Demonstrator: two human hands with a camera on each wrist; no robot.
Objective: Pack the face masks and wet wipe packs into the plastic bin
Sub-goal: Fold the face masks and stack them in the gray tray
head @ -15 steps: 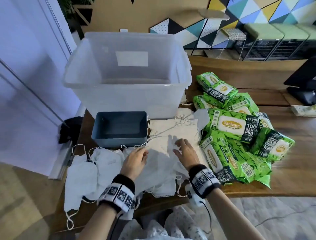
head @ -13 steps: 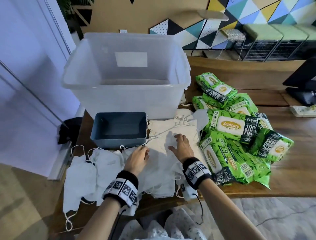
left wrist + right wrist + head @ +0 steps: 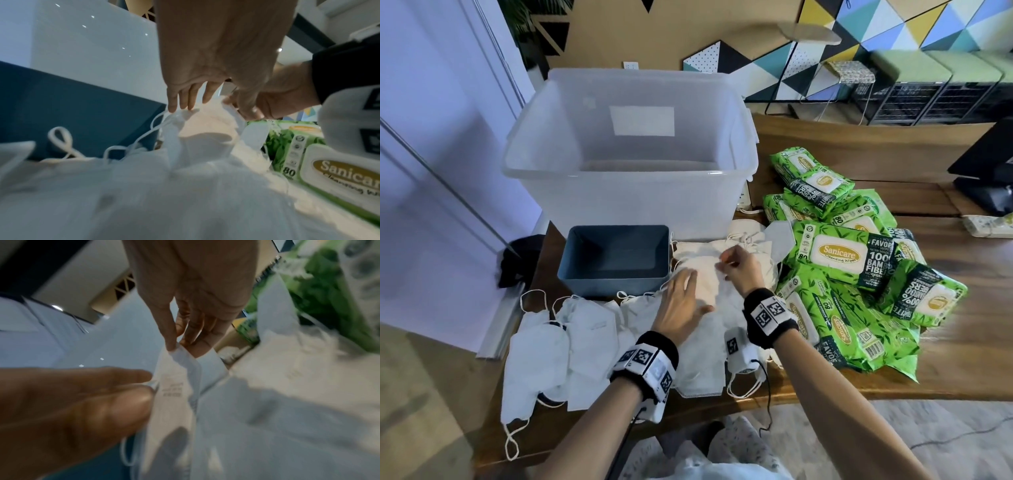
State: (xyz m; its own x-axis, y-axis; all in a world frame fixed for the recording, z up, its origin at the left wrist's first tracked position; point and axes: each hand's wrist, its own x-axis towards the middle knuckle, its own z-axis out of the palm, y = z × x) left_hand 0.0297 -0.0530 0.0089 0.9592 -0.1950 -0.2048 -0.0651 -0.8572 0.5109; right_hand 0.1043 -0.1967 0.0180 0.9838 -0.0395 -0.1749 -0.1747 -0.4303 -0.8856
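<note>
1. White face masks [image 3: 585, 329] lie in a heap on front of wooden table [image 3: 962, 359], just before small blue tray [image 3: 616, 260].
2. R hand [image 3: 739, 267]: fingers [image 3: 170, 331] pinch corner of top mask [image 3: 174, 386] mid-pile.
3. L hand [image 3: 681, 308]: fingers straight, flat on masks, touching, not gripping.
4. Green wipe packs [image 3: 859, 274] piled at right, beside masks.
5. Clear plastic bin [image 3: 626, 192] behind tray; nothing seen inside.
</note>
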